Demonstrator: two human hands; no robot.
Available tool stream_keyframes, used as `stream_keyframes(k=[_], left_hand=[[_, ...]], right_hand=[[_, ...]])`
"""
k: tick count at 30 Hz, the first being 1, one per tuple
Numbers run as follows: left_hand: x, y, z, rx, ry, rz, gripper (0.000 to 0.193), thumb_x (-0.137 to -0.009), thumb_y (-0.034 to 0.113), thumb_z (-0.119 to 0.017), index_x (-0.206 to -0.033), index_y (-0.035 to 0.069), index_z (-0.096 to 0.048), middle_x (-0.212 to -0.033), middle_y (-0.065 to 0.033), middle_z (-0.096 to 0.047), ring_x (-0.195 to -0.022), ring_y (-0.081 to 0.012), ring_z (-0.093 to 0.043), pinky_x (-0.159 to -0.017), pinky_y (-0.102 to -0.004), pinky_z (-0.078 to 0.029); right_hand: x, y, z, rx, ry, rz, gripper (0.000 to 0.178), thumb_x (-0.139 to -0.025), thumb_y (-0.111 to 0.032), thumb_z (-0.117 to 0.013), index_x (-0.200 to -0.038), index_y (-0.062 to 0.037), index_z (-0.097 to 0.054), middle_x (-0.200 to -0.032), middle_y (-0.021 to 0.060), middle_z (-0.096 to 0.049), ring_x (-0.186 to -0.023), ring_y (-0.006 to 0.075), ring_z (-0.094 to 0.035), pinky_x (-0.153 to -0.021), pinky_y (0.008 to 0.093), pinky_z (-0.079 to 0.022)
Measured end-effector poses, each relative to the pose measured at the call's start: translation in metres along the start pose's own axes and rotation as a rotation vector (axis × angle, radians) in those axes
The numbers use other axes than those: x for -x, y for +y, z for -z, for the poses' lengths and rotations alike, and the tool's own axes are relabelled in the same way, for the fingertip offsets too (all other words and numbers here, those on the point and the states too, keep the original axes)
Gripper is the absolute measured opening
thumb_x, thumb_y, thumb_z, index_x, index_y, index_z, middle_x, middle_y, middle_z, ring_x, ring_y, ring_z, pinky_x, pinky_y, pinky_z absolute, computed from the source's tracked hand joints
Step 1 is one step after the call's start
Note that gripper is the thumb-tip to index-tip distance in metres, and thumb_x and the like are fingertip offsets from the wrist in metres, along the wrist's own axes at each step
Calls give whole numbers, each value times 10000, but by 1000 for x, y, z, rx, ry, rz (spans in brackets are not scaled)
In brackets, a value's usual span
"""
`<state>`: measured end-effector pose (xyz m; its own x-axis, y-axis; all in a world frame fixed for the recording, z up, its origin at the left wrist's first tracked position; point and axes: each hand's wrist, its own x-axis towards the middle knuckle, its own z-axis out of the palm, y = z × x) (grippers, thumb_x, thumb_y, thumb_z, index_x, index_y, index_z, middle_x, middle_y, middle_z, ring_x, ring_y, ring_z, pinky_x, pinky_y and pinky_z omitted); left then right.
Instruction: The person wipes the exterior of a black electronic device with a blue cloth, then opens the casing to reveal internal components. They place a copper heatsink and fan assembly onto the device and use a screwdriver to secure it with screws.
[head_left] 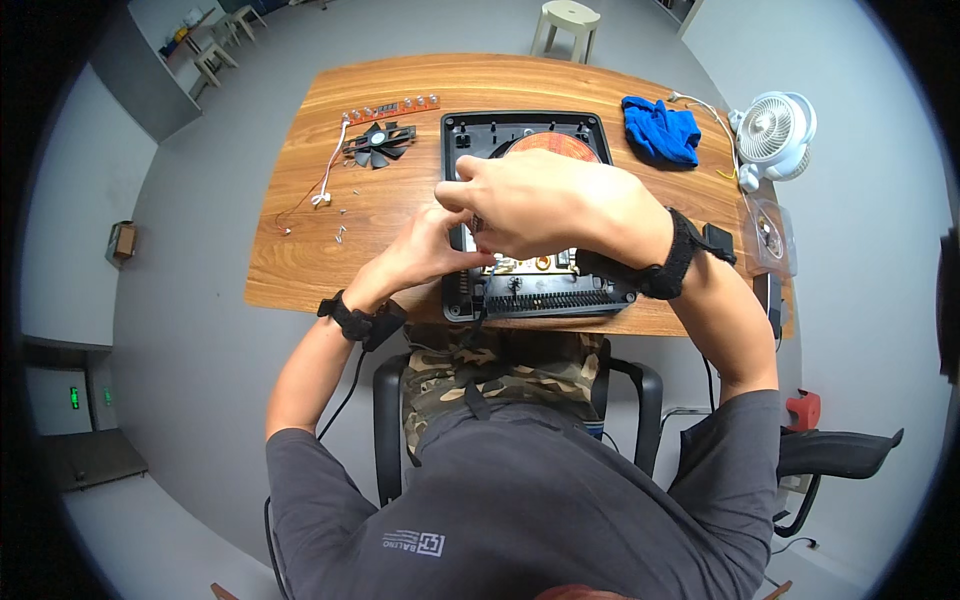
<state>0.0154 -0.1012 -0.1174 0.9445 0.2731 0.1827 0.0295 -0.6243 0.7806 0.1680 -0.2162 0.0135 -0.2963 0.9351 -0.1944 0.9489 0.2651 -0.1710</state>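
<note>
An opened black induction cooker housing (622, 297) lies on the wooden table in front of me. Inside it a round copper coil (552, 146) shows at the back, and part of a circuit board (543, 264) shows nearer to me. My left hand (428, 246) reaches over the housing's left edge, thumb and fingers bent around a spot by the board. Above that spot my right hand (545, 203) is closed with curled fingers, covering part of the coil. Whatever lies between the fingers of both hands is hidden.
Left of the housing lie a black cooling fan (380, 146), a narrow orange circuit strip (400, 107) with wires, and several small screws (341, 235). To the right are a blue cloth (662, 131), a white desk fan (770, 135), a clear plastic box (777, 240) and cables.
</note>
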Motion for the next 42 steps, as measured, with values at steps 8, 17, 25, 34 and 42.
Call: stream_keyframes(k=[8, 17, 25, 34, 42], left_hand=[[-2, -10, 6, 279, -225, 166, 498, -749, 134, -898, -1175, -8, -681, -1119, -99, -739, -1033, -142, -668, -916, -320, -543], [0, 8, 9, 147, -44, 102, 374, -754, 184, -884, -1010, -19, -701, -873, -122, -719, -820, -173, -675, -761, -334, -532], [-3, -7, 6, 221, -134, 94, 299, -788, 86, -830, -1053, 6, -716, -939, -46, -753, -924, -121, -684, -880, -298, -535], [-6, -2, 4, 238, -83, 142, 266, -761, 140, -877, -944, -5, -750, -959, -99, -760, -953, -179, -697, -854, -335, -531], [-3, -22, 0, 300, -129, 33, 275, -767, 150, -875, -954, -20, -765, -971, -101, -776, -926, -173, -711, -863, -333, -544]], right_hand=[[-5, 6, -26, -10, 157, 46, 332, -984, -268, -568, -922, 42, -672, -789, 220, -671, -712, 371, -696, -644, 430, -563], [1, -3, -18, -49, 241, -49, 274, -963, -250, -586, -983, 9, -675, -726, 209, -670, -669, 384, -687, -611, 454, -562], [-3, 15, -27, -32, 258, -5, 279, -950, -266, -625, -1043, -5, -658, -721, 179, -660, -695, 362, -695, -616, 423, -557], [-2, 13, -19, 92, 172, 12, 313, -972, -298, -605, -1010, -3, -702, -743, 212, -695, -705, 364, -711, -606, 430, -569], [-17, 5, -18, 94, 95, -10, 240, -857, -235, -656, -822, -33, -780, -813, 166, -747, -802, 317, -744, -719, 396, -594]])
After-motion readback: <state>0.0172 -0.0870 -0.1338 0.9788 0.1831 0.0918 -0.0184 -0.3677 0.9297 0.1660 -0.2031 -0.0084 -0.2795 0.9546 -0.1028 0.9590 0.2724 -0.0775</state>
